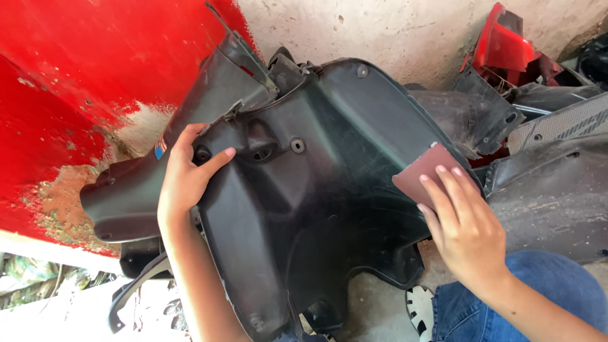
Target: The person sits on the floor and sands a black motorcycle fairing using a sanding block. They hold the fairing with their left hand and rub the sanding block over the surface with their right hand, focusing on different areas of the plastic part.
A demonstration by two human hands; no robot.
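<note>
A large black plastic scooter body panel (316, 190) stands tilted in front of me, filling the middle of the view. My left hand (187, 177) grips its upper left edge, thumb across the face near a screw hole. My right hand (462, 225) presses a reddish-brown piece of sandpaper (421, 172) flat against the panel's right edge, fingers spread over it.
A red painted wall (76, 95) with peeling patches is at left, bare plaster behind. More black panels (551, 190) and a red plastic part (506, 44) lie piled at right. My knee in blue jeans (532, 297) is at lower right.
</note>
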